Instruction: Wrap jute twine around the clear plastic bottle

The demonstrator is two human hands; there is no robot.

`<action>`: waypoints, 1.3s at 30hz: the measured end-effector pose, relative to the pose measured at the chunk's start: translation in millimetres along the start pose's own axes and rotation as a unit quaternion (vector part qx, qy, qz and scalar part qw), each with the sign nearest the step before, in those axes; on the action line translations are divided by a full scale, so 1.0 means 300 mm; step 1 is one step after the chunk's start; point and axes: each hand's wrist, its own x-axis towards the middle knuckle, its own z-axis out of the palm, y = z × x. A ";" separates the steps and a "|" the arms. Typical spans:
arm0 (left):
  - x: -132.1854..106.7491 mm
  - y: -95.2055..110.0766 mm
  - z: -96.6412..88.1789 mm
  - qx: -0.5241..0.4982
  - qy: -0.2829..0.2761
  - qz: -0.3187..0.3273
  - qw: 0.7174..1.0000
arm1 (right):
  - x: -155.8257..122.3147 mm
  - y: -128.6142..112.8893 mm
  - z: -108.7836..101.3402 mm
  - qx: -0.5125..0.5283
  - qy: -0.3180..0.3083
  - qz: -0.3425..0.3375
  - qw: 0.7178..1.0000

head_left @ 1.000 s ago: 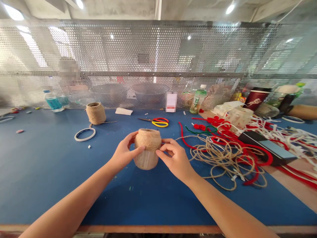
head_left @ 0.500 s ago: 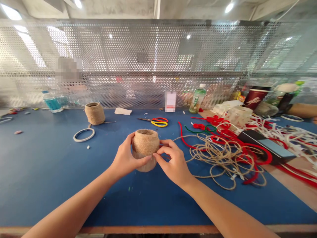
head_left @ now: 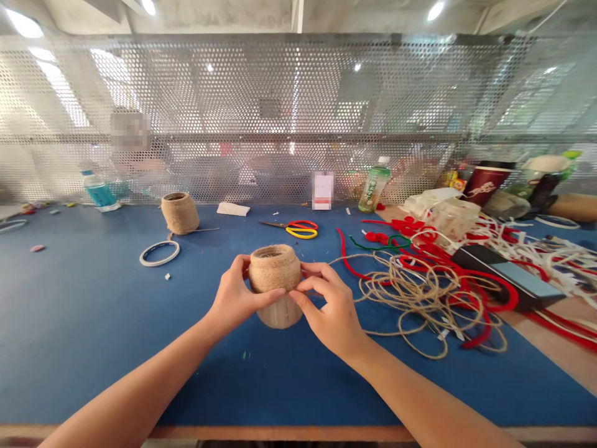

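Observation:
A small jar point(head_left: 275, 274) stands on the blue table point(head_left: 84, 311), its upper half wound with jute twine and its lower half bare. My left hand point(head_left: 236, 298) wraps round the jar's left side, thumb across the front under the twine. My right hand point(head_left: 329, 302) presses fingertips against the twine band on the right side. A loose tangle of jute twine point(head_left: 420, 298) trails from the jar to the right.
A second twine-wrapped jar point(head_left: 180, 213) and a white tape ring point(head_left: 160, 253) lie at the left. Red and yellow scissors point(head_left: 298, 229), red cords point(head_left: 443, 261), a dark case point(head_left: 508, 277), bottles and cups crowd the right. A perforated metal screen point(head_left: 298, 118) backs the table; a person sits behind it.
The jar has been turned and shifted slightly in my hands. My left thumb has slid across the front, and my right fingers have closed in on the twine band.

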 end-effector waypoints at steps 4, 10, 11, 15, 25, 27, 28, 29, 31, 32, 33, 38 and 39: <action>0.008 -0.009 -0.002 -0.010 -0.009 -0.016 1.000 | 0.002 -0.007 -0.007 -0.005 -0.009 -0.004 1.000; 0.015 -0.012 -0.003 -0.024 -0.012 -0.018 0.999 | 0.001 0.000 -0.008 -0.017 -0.011 -0.011 1.000; 0.015 -0.011 -0.004 -0.024 -0.012 -0.017 0.999 | 0.001 0.002 -0.008 -0.019 -0.011 -0.013 1.000; 0.015 -0.009 -0.005 -0.027 -0.022 -0.013 0.999 | 0.003 0.010 -0.006 -0.022 -0.010 -0.023 0.999; -0.006 -0.005 -0.003 -0.056 -0.065 -0.005 0.996 | 0.012 0.010 -0.009 -0.024 -0.011 -0.023 0.999; -0.011 -0.001 -0.001 -0.055 -0.072 -0.001 0.996 | 0.013 0.009 -0.008 -0.021 -0.014 -0.014 1.000; -0.013 0.001 0.000 -0.055 -0.074 0.005 0.996 | 0.012 0.008 -0.007 -0.019 -0.015 -0.010 1.000; -0.015 0.004 0.002 -0.056 -0.075 0.011 0.996 | 0.011 0.007 -0.006 -0.017 -0.016 -0.008 1.000; -0.019 0.011 0.005 -0.055 -0.069 0.020 0.996 | 0.008 0.006 -0.003 -0.014 -0.013 -0.012 1.000; -0.021 0.014 0.006 -0.054 -0.065 0.022 0.996 | 0.006 0.004 -0.001 -0.014 -0.013 -0.017 1.000; -0.023 0.017 0.006 -0.053 -0.061 0.022 0.997 | 0.003 0.003 0.001 -0.014 -0.013 -0.024 1.000; -0.025 0.024 0.006 -0.050 -0.048 0.008 0.998 | -0.003 0.004 0.006 -0.021 -0.006 -0.055 0.998; -0.025 0.024 0.006 -0.053 -0.046 0.005 0.998 | -0.004 0.005 0.006 -0.020 -0.003 -0.061 0.998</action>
